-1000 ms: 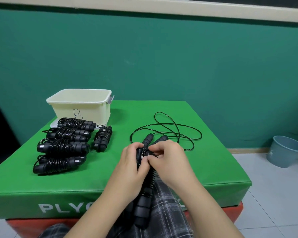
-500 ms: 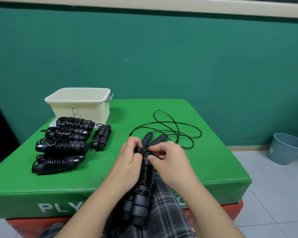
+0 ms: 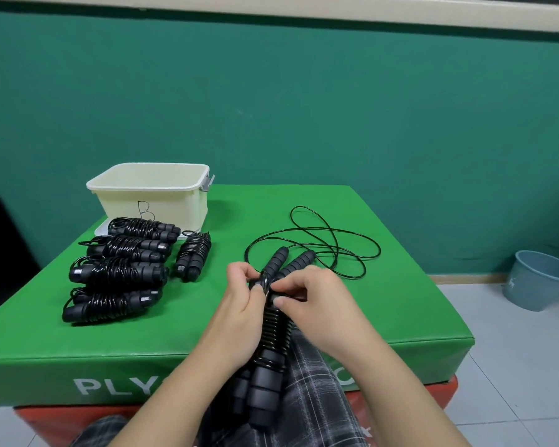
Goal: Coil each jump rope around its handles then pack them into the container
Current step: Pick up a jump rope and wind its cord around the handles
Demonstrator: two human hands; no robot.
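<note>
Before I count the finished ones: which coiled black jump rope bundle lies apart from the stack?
The small coiled bundle right of the four stacked bundles; it alone lies lengthwise.

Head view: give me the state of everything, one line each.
Left hand: grips the rope in hand.
Right hand: pinches its cord.
Rope in hand: partly coiled.
Loose cord: uncoiled on the mat.
Five coiled ropes: lying on the mat, unpacked.
Container: open.

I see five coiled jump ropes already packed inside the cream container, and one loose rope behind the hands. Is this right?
Not quite. The head view shows the five coiled jump ropes lying on the green mat in front of the cream container, not inside it. The loose rope does lie behind the hands.
</note>
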